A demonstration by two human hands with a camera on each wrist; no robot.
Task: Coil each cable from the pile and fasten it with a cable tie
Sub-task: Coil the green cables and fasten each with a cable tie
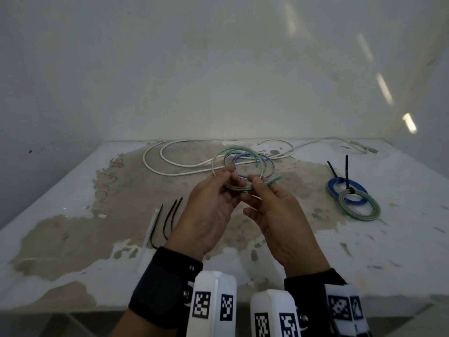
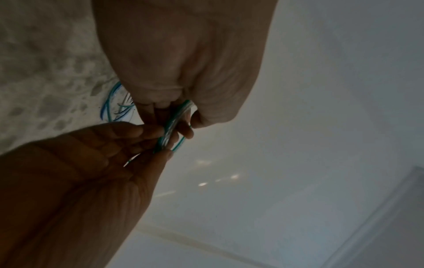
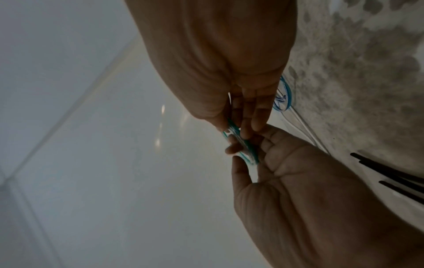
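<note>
We pinch the green cable [image 1: 239,166] coil in our left hand [image 1: 209,210] and right hand [image 1: 274,215] above the counter [image 1: 60,190]; unfastened, its loops may spring apart if either slackens.

Your head view is dim and grey, with bright streaks of glare smeared along the glossy wall [image 1: 386,91] at upper right. Straight edges bow toward the corners from the wide lens, and the far tabletop [image 1: 73,181] looks soft. Both your wrist views are darker and grainy; the left hand [image 2: 69,181] and right hand [image 3: 218,54] are backlit, underexposed shapes against pale, hazy reflections.
</note>
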